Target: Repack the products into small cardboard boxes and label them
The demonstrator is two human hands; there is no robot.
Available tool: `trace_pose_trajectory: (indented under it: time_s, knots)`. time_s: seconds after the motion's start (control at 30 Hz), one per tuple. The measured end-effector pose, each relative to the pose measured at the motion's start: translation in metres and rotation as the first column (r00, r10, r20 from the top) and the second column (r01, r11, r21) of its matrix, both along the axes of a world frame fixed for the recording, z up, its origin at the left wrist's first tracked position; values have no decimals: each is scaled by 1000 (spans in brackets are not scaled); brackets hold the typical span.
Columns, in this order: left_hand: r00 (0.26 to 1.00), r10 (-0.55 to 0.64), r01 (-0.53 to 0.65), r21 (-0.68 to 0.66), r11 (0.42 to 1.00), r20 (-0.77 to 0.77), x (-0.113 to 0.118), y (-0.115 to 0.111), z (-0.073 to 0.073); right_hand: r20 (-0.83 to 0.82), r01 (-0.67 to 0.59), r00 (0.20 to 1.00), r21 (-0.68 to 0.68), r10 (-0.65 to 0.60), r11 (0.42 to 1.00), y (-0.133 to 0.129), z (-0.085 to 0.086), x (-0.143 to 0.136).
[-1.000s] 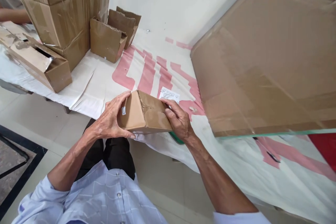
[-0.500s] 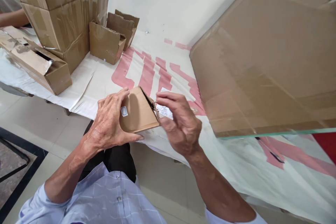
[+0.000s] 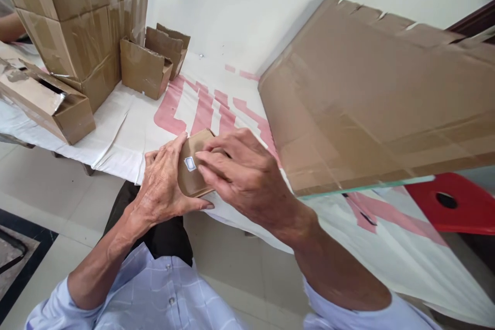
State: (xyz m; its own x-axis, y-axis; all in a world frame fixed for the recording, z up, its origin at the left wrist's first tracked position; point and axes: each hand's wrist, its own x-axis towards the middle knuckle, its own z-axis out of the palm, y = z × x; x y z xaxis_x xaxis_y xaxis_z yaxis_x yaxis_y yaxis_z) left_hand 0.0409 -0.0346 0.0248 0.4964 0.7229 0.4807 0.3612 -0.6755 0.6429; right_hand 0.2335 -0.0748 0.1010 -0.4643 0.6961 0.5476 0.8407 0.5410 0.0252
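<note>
A small brown cardboard box [image 3: 193, 181] is in my left hand [image 3: 160, 180], with the fingers along its far left side and the thumb under its near edge. A white label with a blue border [image 3: 190, 164] sits on its upper face. My right hand [image 3: 247, 175] is over the right part of the box, its fingers curled and its fingertips pinched close beside the label. Whatever lies between those fingertips, if anything, is hidden. The right hand also covers the box's right end.
Taped cartons [image 3: 88, 36] are stacked at the left, beside a long torn-top box [image 3: 46, 100] and open small boxes [image 3: 143, 69]. A large cardboard-covered panel [image 3: 367, 93] leans on the right. A red stool [image 3: 460, 206] and a person's arm [image 3: 11, 27] also show.
My right hand has moved left from the box's open end to beside the label. My left hand keeps its hold. The view has shifted right, showing more of the red stool.
</note>
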Motion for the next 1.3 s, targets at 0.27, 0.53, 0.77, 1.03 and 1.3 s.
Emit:
trace_pose_trajectory:
  time_s: [0.27,0.53,0.77,1.03,1.3]
  knots:
    - [998,50,-53,80,995,32,15,-3,-2,260,33,965,21,-37,999,10,-6,-2]
    - [999,48,-50,96,994,17,16,-3,-1,260,-3,965,71,-15,997,11,-10,0]
    - [998,67,-68,70,995,18,18,-6,0,257,39,964,109,-66,993,14,-14,-4]
    - [998,50,-51,46,998,25,17,-8,1,206,63,975,78,-78,995,15,-21,-6]
    - [997,72,-74,70,995,35,19,-11,1,203,51,977,73,-65,996,13,-20,-6]
